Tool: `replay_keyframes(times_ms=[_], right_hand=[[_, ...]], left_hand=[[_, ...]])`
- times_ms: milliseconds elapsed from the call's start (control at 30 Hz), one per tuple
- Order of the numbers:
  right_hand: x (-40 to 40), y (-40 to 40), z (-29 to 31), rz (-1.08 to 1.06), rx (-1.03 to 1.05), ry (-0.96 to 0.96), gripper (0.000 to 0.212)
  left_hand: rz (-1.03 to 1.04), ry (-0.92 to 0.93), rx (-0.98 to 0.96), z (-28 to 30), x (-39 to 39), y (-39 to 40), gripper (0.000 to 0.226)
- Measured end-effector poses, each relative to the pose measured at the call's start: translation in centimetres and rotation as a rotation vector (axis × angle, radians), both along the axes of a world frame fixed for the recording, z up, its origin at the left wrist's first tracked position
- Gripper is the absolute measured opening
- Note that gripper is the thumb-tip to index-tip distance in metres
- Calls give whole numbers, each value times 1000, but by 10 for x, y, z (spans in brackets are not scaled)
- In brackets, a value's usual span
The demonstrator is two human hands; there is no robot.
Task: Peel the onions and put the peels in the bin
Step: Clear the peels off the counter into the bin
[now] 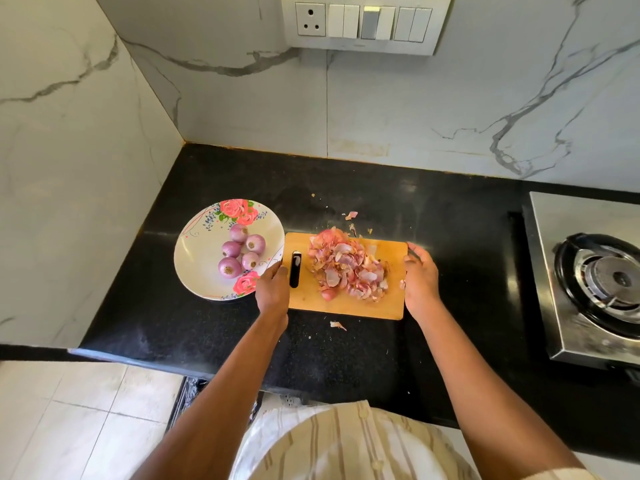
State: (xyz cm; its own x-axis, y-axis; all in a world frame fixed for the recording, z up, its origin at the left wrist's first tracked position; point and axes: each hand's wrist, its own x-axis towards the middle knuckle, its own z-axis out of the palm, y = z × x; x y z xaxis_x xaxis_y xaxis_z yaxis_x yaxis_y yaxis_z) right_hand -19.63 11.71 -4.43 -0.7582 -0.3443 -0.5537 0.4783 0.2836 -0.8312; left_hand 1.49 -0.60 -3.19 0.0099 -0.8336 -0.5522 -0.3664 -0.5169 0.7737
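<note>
Black stone counter, marble-patterned walls

Two bare forearms reach forward from the bottom of the view. The left hand grips the cutting board's left edge, thumb on top; the right hand curls over its right edge.

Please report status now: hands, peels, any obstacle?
Left hand, right hand grip cutting board edges. Onion peels piled on board. Knife lies on board; may slide.
</note>
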Motion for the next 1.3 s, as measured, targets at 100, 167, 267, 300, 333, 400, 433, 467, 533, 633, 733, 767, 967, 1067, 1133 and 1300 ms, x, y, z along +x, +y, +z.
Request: replay_keyframes(times_ms=[100, 167, 267, 300, 333, 400, 433, 467, 533, 633, 733, 767, 967, 1067, 1133, 1300], right_hand=[[-1, -2, 6, -32, -47, 7, 29], [-3, -3, 10, -29, -104, 21, 30], [-2, -6, 19, 12, -163, 47, 29], [-1, -8, 23, 29, -175, 60, 30], [-1, -9, 26, 41, -191, 67, 31], [-1, -10, 31, 47, -238, 81, 32], [-1, -10, 32, 52, -251, 97, 30], [0, -9, 33, 61, -252, 119, 29], [1, -8, 34, 87, -228, 171, 27], [1, -10, 36, 85, -187, 218, 22], [-2, -16, 41, 73, -187, 252, 25], [-2, -18, 42, 79, -178, 272, 25], [4, -16, 45, 71, -180, 363, 24], [8, -14, 45, 82, -163, 375, 28], [7, -17, 46, 89, -159, 365, 27], [1, -11, 44, 37, -180, 381, 21]], left_hand=[[0, 56, 40, 6, -6, -13, 15], [-49, 69, 40, 5, -10, -21, 27], [-27, 117, 13, 11, -14, -22, 38], [-7, 144, -2, 14, -14, -21, 38], [6, 170, -20, 17, -15, -19, 38], [17, 225, -62, 21, -18, -14, 37], [28, 247, -75, 22, -19, -12, 36], [38, 262, -82, 24, -21, -10, 37], [43, 274, -83, 25, -22, -10, 39], [8, 260, -80, 25, -22, -16, 42], [-12, 234, -96, 31, -25, -23, 44], [-11, 216, -113, 35, -26, -25, 44], [-31, 158, -174, 38, -30, -27, 50], [-24, 213, -163, 36, -28, -28, 53], [-18, 217, -134, 36, -30, -34, 55], [-67, 191, -130, 37, -37, -34, 47]])
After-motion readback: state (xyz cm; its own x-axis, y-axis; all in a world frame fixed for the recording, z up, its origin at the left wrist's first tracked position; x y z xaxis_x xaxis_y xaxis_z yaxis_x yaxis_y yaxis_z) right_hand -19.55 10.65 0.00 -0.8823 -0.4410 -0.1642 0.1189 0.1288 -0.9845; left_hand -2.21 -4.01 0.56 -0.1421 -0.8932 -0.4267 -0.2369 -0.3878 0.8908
